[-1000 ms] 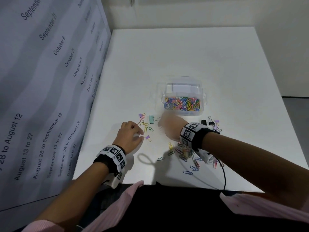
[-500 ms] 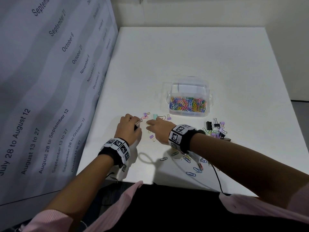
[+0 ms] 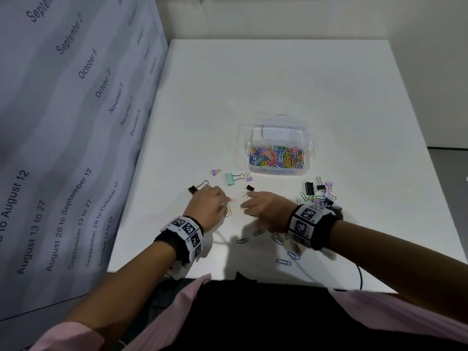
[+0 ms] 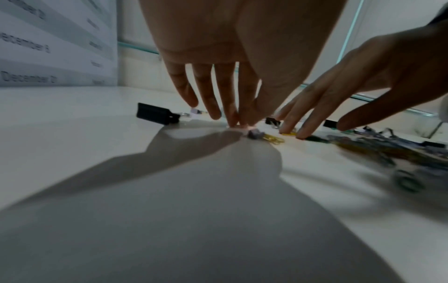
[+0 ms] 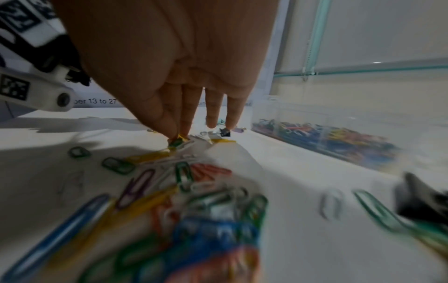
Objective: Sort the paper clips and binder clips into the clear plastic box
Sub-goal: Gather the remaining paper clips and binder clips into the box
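Note:
The clear plastic box [image 3: 278, 171] stands mid-table, its near compartment full of coloured paper clips [image 5: 322, 137]. My left hand [image 3: 222, 202] is on the table in front of it, thumb and forefinger pinching a pink paper clip [image 3: 231, 199] beside a small purple binder clip [image 4: 253, 133] and a yellow paper clip [image 4: 274, 138]. My right hand [image 3: 247, 202] is just to its right, thumb and forefinger tips together on a green paper clip [image 5: 176, 142]. Black binder clips [image 3: 193, 190] [image 3: 250, 188] lie by both hands; a teal binder clip [image 3: 230, 179] lies beyond them.
More binder clips, black and purple [image 3: 319, 190], are heaped right of my right hand. Loose paper clips [image 3: 283, 262] lie under my right wrist near the table's front edge. A printed panel [image 3: 76, 122] walls off the left side. Purple binder clips [image 3: 215, 171] lie left of the box.
My right hand has come down from near the box to the table beside my left hand and closed its fingertips on a clip. The left hand has stayed in place.

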`<action>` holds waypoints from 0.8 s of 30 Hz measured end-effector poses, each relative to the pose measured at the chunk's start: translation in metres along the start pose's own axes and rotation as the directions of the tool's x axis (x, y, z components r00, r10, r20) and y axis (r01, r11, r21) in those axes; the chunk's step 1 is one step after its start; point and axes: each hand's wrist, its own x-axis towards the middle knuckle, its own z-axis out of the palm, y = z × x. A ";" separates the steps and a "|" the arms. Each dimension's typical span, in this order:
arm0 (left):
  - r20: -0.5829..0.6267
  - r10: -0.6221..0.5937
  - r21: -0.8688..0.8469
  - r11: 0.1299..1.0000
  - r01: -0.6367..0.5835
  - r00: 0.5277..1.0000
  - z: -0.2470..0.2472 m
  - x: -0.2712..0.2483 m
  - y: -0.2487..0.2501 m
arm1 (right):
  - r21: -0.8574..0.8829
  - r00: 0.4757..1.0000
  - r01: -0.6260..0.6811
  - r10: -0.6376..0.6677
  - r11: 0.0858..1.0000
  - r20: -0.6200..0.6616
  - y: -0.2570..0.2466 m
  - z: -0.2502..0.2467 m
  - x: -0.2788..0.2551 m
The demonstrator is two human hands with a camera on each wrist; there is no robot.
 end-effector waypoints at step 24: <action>0.143 -0.033 -0.303 0.950 0.076 0.989 0.007 0.005 0.021 | 0.264 0.907 -0.401 0.421 0.877 -0.025 0.003 -0.002 -0.020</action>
